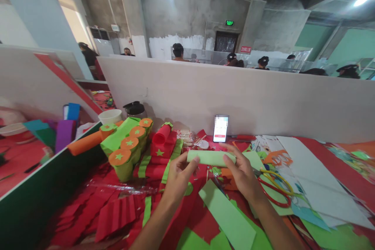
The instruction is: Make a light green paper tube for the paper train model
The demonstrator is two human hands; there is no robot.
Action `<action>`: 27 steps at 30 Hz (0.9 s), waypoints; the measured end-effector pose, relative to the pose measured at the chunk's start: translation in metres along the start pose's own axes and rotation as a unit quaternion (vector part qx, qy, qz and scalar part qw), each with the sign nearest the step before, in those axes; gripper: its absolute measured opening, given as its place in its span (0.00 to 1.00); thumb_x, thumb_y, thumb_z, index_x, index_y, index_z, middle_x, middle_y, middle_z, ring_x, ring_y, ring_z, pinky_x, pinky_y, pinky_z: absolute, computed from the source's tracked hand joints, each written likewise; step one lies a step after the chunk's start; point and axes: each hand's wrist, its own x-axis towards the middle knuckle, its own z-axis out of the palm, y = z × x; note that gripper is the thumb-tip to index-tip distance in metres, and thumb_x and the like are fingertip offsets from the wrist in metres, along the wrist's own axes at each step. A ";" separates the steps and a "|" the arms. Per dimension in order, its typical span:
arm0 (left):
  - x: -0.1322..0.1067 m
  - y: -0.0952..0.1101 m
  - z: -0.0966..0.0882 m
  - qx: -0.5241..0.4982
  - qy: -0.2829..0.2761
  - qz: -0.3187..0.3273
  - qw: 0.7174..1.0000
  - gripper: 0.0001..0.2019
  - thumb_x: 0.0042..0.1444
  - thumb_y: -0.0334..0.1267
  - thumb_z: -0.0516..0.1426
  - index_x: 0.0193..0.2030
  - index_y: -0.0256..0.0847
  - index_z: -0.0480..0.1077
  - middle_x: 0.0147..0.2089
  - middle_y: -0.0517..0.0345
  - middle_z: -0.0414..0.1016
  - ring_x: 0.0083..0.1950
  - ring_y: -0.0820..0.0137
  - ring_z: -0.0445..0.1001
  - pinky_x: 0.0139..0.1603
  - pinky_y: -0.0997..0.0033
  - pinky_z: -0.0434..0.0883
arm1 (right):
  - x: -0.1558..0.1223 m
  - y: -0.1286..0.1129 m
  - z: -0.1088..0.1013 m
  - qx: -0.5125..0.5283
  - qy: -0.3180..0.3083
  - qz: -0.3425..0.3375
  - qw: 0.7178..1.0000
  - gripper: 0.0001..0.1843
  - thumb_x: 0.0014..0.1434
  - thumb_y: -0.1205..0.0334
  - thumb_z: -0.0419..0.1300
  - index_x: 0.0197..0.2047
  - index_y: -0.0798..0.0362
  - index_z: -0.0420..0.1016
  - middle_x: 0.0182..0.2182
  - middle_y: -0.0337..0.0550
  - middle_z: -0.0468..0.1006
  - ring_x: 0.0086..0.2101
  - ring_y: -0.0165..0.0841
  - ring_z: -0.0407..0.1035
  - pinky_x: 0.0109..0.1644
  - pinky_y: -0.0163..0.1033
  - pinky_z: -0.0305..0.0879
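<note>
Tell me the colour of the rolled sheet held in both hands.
The rolled sheet is pale green, shown in the head view.

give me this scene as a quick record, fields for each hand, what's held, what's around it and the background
left hand: left hand grips one end of the roll
right hand: right hand grips the other end
held: pale green roll, roughly level
below: flat pale green piece
right: red scissor handle, yellow scissor handle
ahead: upright phone, screen lit
background: white partition, people beyond
</note>
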 end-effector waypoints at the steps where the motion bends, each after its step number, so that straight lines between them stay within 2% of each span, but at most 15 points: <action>1: -0.001 0.001 0.000 0.003 -0.004 0.003 1.000 0.12 0.57 0.43 0.59 0.29 0.37 0.70 0.21 0.63 0.68 0.24 0.76 0.63 0.26 0.78 0.60 | 0.000 0.002 0.000 0.007 -0.001 0.002 1.000 0.26 0.64 0.51 0.57 0.64 0.44 0.65 0.52 0.45 0.77 0.48 0.42 0.72 0.54 0.47 0.67; 4: -0.001 0.003 0.000 0.031 -0.024 0.019 0.999 0.10 0.58 0.42 0.58 0.31 0.37 0.70 0.22 0.63 0.67 0.24 0.76 0.62 0.25 0.77 0.59 | 0.002 0.008 -0.001 0.043 -0.010 0.028 0.999 0.27 0.62 0.51 0.59 0.63 0.44 0.66 0.52 0.45 0.77 0.50 0.43 0.72 0.53 0.48 0.69; 6: -0.001 0.004 -0.001 0.061 -0.035 0.051 0.996 0.10 0.58 0.41 0.58 0.30 0.37 0.71 0.28 0.60 0.70 0.26 0.75 0.64 0.26 0.77 0.61 | 0.003 0.014 -0.003 0.096 -0.028 0.053 0.994 0.28 0.62 0.51 0.60 0.64 0.45 0.65 0.50 0.45 0.78 0.48 0.43 0.73 0.50 0.46 0.71; 10: -0.004 0.008 -0.005 0.104 -0.032 0.145 0.983 0.11 0.59 0.39 0.58 0.27 0.38 0.71 0.44 0.50 0.74 0.42 0.67 0.73 0.36 0.73 0.67 | 0.005 0.027 -0.008 0.239 -0.043 0.073 0.967 0.27 0.61 0.53 0.62 0.63 0.45 0.66 0.45 0.45 0.80 0.43 0.40 0.75 0.42 0.41 0.75; 12: -0.008 0.012 -0.006 0.104 -0.033 0.179 0.978 0.08 0.61 0.37 0.57 0.33 0.39 0.74 0.48 0.48 0.74 0.48 0.64 0.72 0.41 0.72 0.69 | 0.006 0.033 -0.012 0.285 -0.030 0.070 0.955 0.28 0.60 0.54 0.63 0.62 0.45 0.67 0.43 0.45 0.81 0.42 0.38 0.75 0.41 0.40 0.75; 15: -0.011 0.017 -0.006 0.092 -0.034 0.199 0.975 0.07 0.62 0.37 0.56 0.42 0.42 0.74 0.52 0.48 0.72 0.47 0.65 0.73 0.42 0.71 0.71 | 0.006 0.036 -0.017 0.314 -0.016 0.061 0.947 0.32 0.58 0.55 0.65 0.64 0.45 0.64 0.41 0.45 0.81 0.40 0.38 0.75 0.43 0.41 0.75; 18: -0.009 0.022 -0.006 0.063 -0.027 0.157 0.985 0.09 0.62 0.39 0.55 0.47 0.42 0.72 0.50 0.49 0.73 0.43 0.67 0.74 0.39 0.71 0.71 | 0.005 0.033 -0.021 0.292 -0.023 0.049 0.955 0.34 0.59 0.54 0.64 0.66 0.44 0.60 0.40 0.44 0.80 0.39 0.38 0.75 0.45 0.43 0.74; 19: -0.007 0.023 -0.007 0.052 -0.039 0.125 0.990 0.11 0.62 0.40 0.55 0.49 0.42 0.71 0.49 0.50 0.74 0.41 0.68 0.74 0.38 0.72 0.71 | 0.004 0.030 -0.022 0.270 -0.030 0.045 0.961 0.34 0.60 0.53 0.63 0.67 0.44 0.58 0.40 0.44 0.80 0.39 0.37 0.74 0.45 0.44 0.73; 21: -0.002 0.023 -0.009 0.038 -0.099 0.053 0.993 0.14 0.60 0.39 0.56 0.51 0.41 0.70 0.46 0.51 0.77 0.37 0.69 0.74 0.35 0.73 0.71 | 0.002 0.022 -0.024 0.201 -0.048 0.035 0.978 0.34 0.62 0.53 0.61 0.68 0.44 0.56 0.40 0.43 0.79 0.38 0.37 0.74 0.47 0.44 0.71; 23: 0.004 0.019 -0.013 0.038 -0.176 0.001 0.984 0.14 0.57 0.38 0.58 0.49 0.39 0.74 0.42 0.51 0.79 0.37 0.67 0.75 0.34 0.73 0.70 | 0.000 0.012 -0.026 0.113 -0.066 0.025 0.991 0.34 0.62 0.53 0.60 0.68 0.45 0.56 0.38 0.42 0.78 0.36 0.37 0.72 0.47 0.44 0.70; 25: 0.007 0.013 -0.015 0.031 -0.178 -0.011 0.984 0.11 0.54 0.36 0.58 0.43 0.37 0.77 0.38 0.50 0.80 0.39 0.64 0.76 0.36 0.72 0.71 | -0.003 0.003 -0.027 0.032 -0.082 0.017 0.996 0.33 0.62 0.52 0.59 0.68 0.46 0.56 0.34 0.40 0.76 0.32 0.35 0.70 0.44 0.43 0.70; 27: 0.009 0.007 -0.017 0.045 -0.166 -0.021 0.985 0.10 0.53 0.35 0.58 0.40 0.37 0.79 0.36 0.51 0.81 0.37 0.64 0.76 0.35 0.71 0.71 | -0.004 -0.005 -0.027 -0.021 -0.092 0.011 0.996 0.32 0.63 0.52 0.59 0.68 0.46 0.57 0.31 0.39 0.74 0.28 0.33 0.66 0.36 0.40 0.69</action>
